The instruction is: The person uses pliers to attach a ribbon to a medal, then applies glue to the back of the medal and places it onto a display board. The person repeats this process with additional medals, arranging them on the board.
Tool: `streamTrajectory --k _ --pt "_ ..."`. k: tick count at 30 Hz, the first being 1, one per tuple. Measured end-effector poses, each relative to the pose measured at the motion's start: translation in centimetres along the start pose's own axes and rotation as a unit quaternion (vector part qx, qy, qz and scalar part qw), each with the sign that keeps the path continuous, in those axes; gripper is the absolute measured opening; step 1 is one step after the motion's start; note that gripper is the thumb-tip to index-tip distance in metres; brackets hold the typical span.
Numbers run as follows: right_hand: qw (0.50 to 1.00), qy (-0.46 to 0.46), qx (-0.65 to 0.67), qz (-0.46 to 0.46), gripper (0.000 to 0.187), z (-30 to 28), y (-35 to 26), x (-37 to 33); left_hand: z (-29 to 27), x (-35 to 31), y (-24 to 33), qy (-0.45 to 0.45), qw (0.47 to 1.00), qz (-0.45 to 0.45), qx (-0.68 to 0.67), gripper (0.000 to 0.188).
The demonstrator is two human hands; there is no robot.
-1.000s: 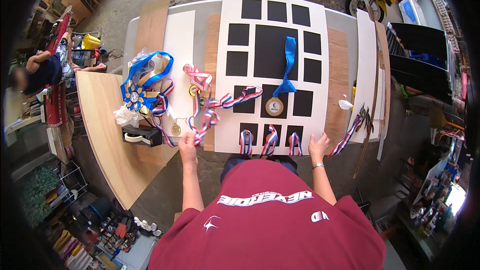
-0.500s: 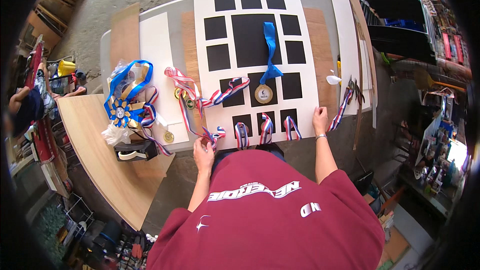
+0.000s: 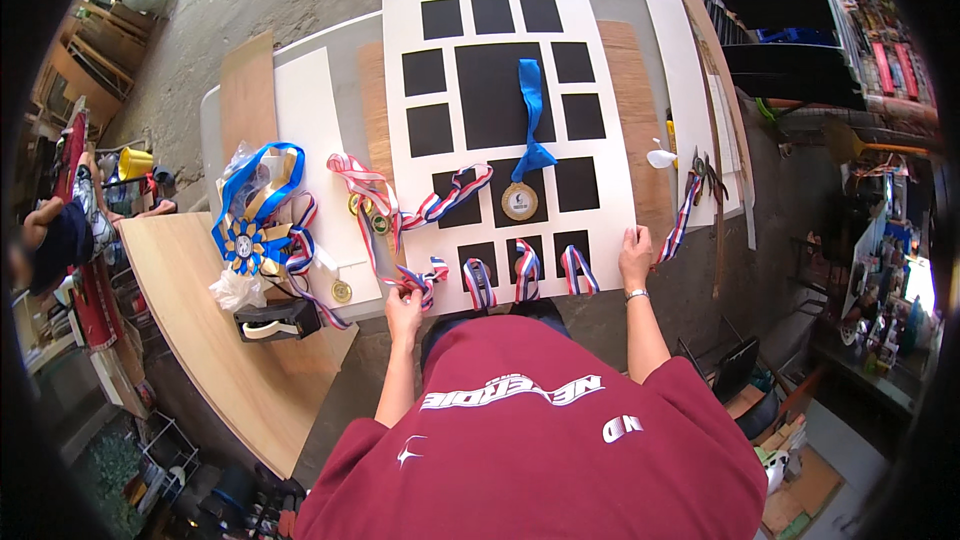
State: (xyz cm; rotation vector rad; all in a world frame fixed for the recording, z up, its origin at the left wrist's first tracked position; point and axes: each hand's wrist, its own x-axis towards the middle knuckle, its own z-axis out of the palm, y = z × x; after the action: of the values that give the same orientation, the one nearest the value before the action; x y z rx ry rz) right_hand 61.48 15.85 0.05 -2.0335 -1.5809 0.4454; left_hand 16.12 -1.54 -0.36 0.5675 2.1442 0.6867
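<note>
A white mat board (image 3: 440,165) with several black window panels lies in front of me. My right hand (image 3: 636,258) is closed on its right edge near the lower corner. At its lower left corner my left hand (image 3: 403,312) has its fingers curled against the edge, beside a bunched red-white-blue ribbon (image 3: 428,282); the fingertips are partly hidden. A gold medal (image 3: 519,201) on a blue ribbon (image 3: 533,120) rests on the board's middle. Three folded striped ribbons (image 3: 478,280) lie along the bottom windows. Another striped ribbon (image 3: 450,198) crosses the left side.
Left on the table (image 3: 350,35) lie a blue-and-gold rosette (image 3: 244,245), more ribbons and a small gold medal (image 3: 341,291). A black tape dispenser (image 3: 280,321) sits on a plywood sheet (image 3: 220,340). Scissors (image 3: 699,166) and long strips are at the right. Another person (image 3: 60,240) is far left.
The view has shifted slightly, so the table and board appear a little lower. Both hands remain at the board's edges, and the medals keep their places on it.
</note>
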Motion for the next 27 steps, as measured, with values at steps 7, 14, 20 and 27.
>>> streamTrajectory --k 7,14,20,27 --pt "0.996 -0.064 0.003 0.067 0.027 0.0 1.8 0.2 -1.9 0.6 0.0 -0.075 0.997 0.013 0.003 0.022" --pt "0.945 -0.223 0.206 0.123 0.024 -0.1 3.3 5.0 -2.3 1.2 0.5 -0.132 0.99 0.017 -0.049 0.028" --pt "0.904 -0.291 0.269 0.162 0.02 0.0 -0.3 6.5 -3.3 3.1 1.7 -0.248 0.953 -0.033 -0.168 0.034" --pt "0.926 -0.175 0.332 0.053 0.026 0.0 -2.0 4.9 -2.0 3.8 -0.1 -0.274 0.934 0.062 -0.221 0.033"
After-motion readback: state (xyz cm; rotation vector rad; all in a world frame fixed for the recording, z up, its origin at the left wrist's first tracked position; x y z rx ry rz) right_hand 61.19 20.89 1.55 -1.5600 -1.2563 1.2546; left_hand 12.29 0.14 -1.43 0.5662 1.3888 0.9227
